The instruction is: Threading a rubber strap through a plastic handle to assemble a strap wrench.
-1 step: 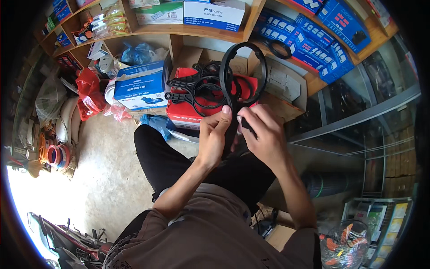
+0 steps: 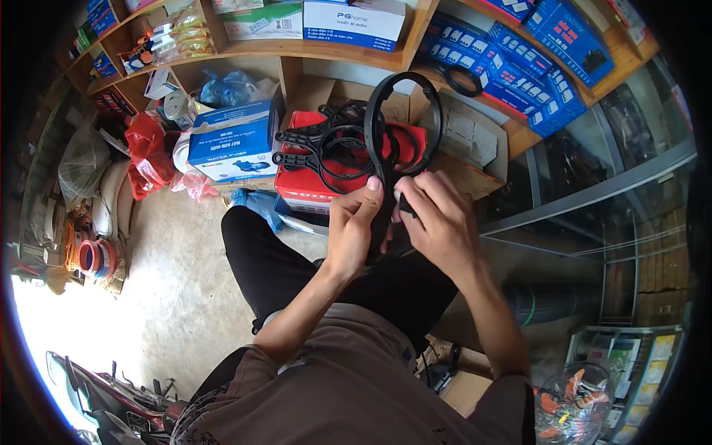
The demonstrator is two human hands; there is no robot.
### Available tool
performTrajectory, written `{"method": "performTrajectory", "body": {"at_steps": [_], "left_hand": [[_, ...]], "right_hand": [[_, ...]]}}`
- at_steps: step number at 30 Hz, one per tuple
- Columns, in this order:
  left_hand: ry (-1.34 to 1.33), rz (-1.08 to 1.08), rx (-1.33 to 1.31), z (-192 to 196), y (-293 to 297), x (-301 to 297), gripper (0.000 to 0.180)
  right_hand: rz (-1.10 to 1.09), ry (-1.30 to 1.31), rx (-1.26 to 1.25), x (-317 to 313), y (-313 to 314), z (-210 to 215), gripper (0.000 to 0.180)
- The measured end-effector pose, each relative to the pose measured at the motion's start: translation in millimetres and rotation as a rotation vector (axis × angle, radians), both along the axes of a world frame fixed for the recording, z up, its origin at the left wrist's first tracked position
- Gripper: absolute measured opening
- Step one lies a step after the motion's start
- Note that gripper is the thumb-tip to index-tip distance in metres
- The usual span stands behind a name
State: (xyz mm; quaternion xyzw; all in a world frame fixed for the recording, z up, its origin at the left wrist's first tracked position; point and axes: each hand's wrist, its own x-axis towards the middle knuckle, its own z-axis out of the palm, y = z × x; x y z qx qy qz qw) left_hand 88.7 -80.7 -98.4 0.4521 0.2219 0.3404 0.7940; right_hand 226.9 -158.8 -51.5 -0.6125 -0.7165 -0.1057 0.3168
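My left hand (image 2: pixel 354 231) is closed round the handle of a black plastic filter housing wrench (image 2: pixel 373 137), thumb pressed on its front. The wrench stands upright, its large ring at the top. Beside the handle, my right hand (image 2: pixel 443 222) has its fingers curled in a pinch near a small dark piece; what it grips is mostly hidden. Behind the held wrench, more black ring wrenches (image 2: pixel 300 141) lie on a red box (image 2: pixel 297 182), their toothed handles pointing left.
A blue and white water pump box (image 2: pixel 230 141) stands left of the red box. Shelves with blue boxes (image 2: pixel 497 67) curve along the back. A glass display case (image 2: pixel 578 193) borders the right. Red plastic bag (image 2: pixel 148 152) and coiled hoses (image 2: pixel 96 256) lie left. A fan (image 2: pixel 571 404) stands lower right.
My right hand and forearm have shifted very slightly, the elbow a little to the right. The wrench in my left hand stays almost in place.
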Motion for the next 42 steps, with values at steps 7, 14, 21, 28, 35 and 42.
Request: {"method": "performTrajectory", "body": {"at_steps": [7,14,21,28,35,42], "left_hand": [[-0.028,-0.089,-0.125,-1,1,-8,0.058],[-0.22,-0.15,-0.244,-10,6,-10,0.062],[-0.288,-0.165,-0.11,-15,10,-8,0.055],[-0.186,-0.009,0.022,-21,3,-2,0.05],[-0.051,-0.021,0.046,-1,3,-3,0.051],[-0.062,-0.032,0.035,-16,2,1,0.053]], "right_hand": [[-0.086,-0.226,0.07,1,-1,2,0.044],[-0.271,0.226,0.276,10,-12,21,0.018],[-0.196,0.294,0.222,-24,-12,29,0.02],[-0.146,0.167,0.064,-26,-2,-6,0.045],[-0.185,0.407,0.16,-27,5,-9,0.034],[-0.181,0.135,0.188,-17,5,-17,0.038]]}}
